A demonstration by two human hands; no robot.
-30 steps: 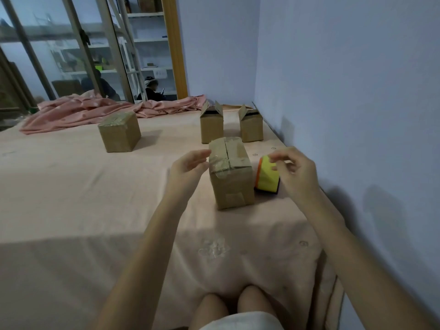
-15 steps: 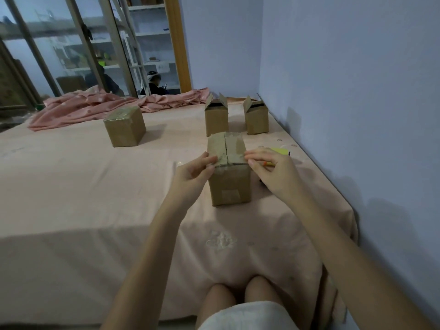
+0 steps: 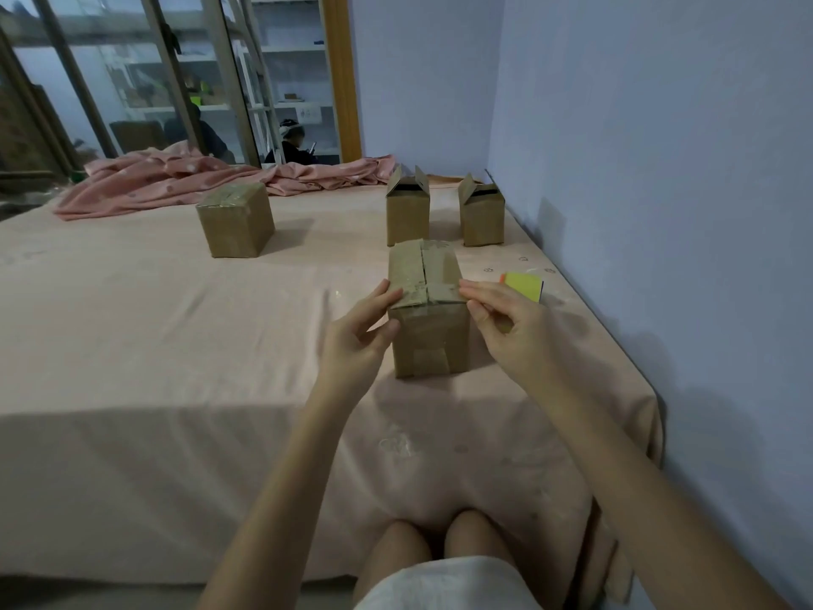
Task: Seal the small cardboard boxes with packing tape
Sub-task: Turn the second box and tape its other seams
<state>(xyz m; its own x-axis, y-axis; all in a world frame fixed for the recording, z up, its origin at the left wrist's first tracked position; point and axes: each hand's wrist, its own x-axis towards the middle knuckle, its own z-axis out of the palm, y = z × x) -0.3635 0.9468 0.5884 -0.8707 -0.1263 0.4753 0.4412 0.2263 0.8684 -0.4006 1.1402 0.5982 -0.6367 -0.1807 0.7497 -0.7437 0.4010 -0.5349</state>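
From the head camera, the yellow tape dispenser (image 3: 522, 286) at 3 o'clock of the near cardboard box (image 3: 427, 308) is half hidden. The left hand (image 3: 358, 334) and right hand (image 3: 506, 321), fingers loosely curled, press the taped top edges, gripping nothing. The box stands on pink cloth (image 3: 176, 345).

Both forearms are bare and sleeveless, and a pale grey-white garment (image 3: 444, 585) covers the lap above bare knees.

Right hand (image 3: 512, 328) hides much of what may be a tape dispenser (image 3: 523, 286)
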